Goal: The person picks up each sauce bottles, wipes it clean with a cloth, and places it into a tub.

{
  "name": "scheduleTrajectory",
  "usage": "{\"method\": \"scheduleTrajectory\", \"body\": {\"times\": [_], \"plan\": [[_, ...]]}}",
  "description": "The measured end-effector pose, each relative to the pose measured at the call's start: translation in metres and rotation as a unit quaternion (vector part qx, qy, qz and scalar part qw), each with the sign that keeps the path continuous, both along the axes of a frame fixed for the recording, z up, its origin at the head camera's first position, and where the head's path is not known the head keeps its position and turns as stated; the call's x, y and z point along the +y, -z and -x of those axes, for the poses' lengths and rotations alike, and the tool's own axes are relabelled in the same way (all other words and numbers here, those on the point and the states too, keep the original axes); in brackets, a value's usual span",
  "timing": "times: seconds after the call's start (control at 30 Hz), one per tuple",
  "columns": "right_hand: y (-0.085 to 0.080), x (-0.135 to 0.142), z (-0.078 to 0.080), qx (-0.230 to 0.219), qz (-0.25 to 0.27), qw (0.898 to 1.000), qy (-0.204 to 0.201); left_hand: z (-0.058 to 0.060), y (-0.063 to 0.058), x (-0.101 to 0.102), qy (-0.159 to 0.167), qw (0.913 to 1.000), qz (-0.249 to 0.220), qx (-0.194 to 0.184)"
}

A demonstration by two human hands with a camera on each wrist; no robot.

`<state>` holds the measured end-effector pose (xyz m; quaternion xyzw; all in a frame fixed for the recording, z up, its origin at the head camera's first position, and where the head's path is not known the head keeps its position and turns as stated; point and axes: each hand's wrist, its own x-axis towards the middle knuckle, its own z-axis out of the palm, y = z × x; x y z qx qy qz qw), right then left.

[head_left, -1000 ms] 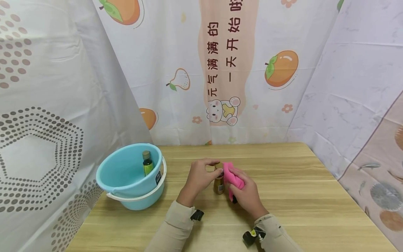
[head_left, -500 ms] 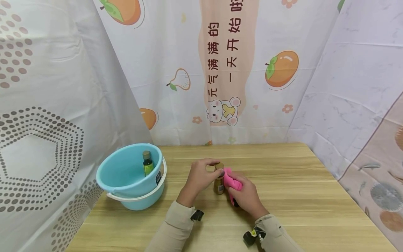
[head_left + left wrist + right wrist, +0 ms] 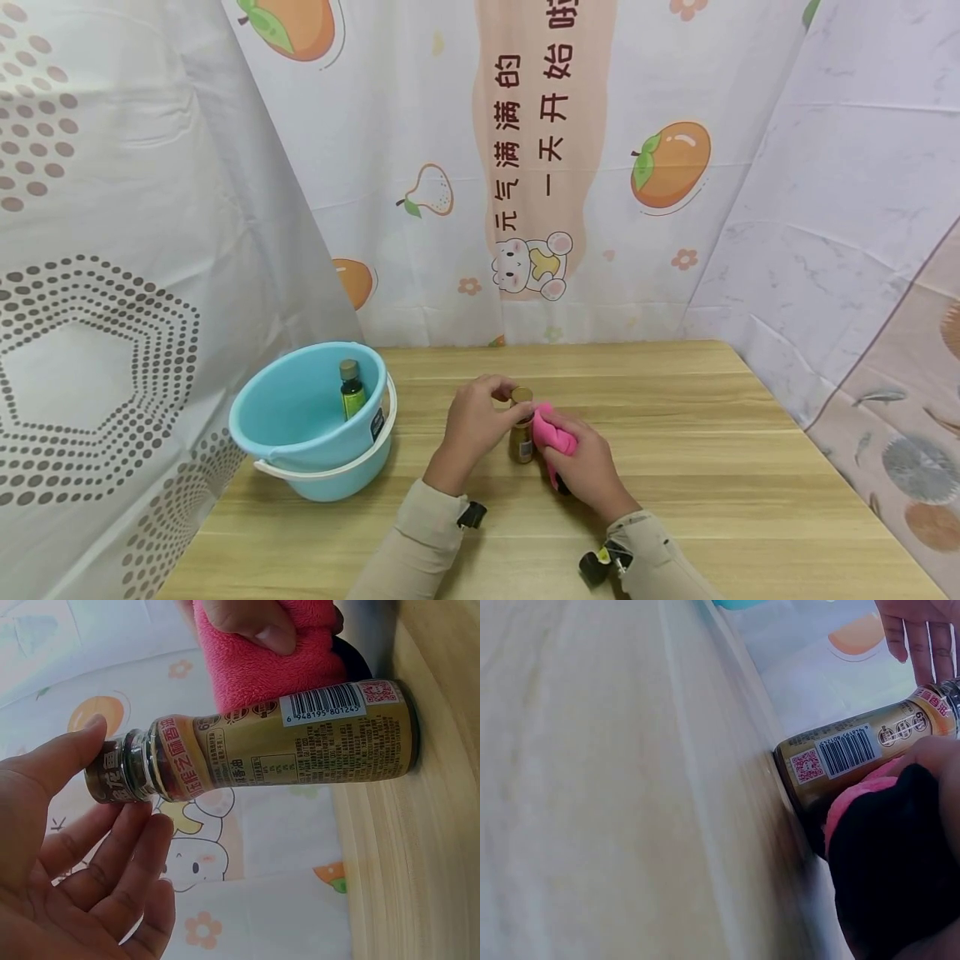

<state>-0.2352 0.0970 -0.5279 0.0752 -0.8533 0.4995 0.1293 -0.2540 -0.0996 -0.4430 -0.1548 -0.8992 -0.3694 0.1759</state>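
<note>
A gold sesame oil bottle with a brown-gold cap stands upright on the table. My left hand holds it by the cap; in the left wrist view the thumb lies on one side of the cap and the fingertips on the other. My right hand grips a bunched pink cloth against the bottle's right side. In the left wrist view the fluffy cloth touches the bottle beside its barcode. A black piece shows below the cloth in the right wrist view.
A light blue bucket with a white handle stands on the left of the wooden table. A dark bottle with a green-yellow label stands in it. Printed curtains hang behind and at both sides.
The right hand's cloth has slid a little down along the bottle, and its upper end is lower than a second ago. The left fingers have shifted slightly on the cap. The bottle has stayed put.
</note>
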Motion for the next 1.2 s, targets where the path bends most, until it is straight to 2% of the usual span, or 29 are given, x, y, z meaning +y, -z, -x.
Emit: {"method": "scheduleTrajectory", "body": {"times": [0.17, 0.43, 0.63, 0.8, 0.93, 1.2], "plan": [[-0.0015, -0.0011, -0.0014, 0.018, 0.014, 1.0, -0.004, 0.0002, -0.0003, -0.0009, 0.015, 0.9998, -0.013, 0.006], [-0.0045, -0.0017, -0.0037, 0.055, 0.05, 0.997, -0.006, 0.0034, 0.0021, -0.0029, 0.041, 0.9988, -0.024, -0.007], [-0.0064, -0.0016, -0.0053, 0.101, 0.098, 0.99, -0.013, 0.0047, 0.0025, -0.0045, 0.065, 0.9967, -0.042, -0.025], [-0.0072, -0.0017, -0.0048, 0.136, 0.115, 0.984, -0.02, 0.0054, 0.0034, -0.0053, 0.084, 0.9943, -0.055, -0.035], [-0.0077, -0.0034, -0.0046, 0.136, 0.12, 0.983, -0.018, 0.0046, 0.003, -0.0054, 0.09, 0.9934, -0.06, -0.039], [-0.0067, -0.0051, -0.0032, 0.097, 0.1, 0.99, -0.004, 0.0047, 0.0035, -0.0052, 0.091, 0.9932, -0.058, -0.042]]}}
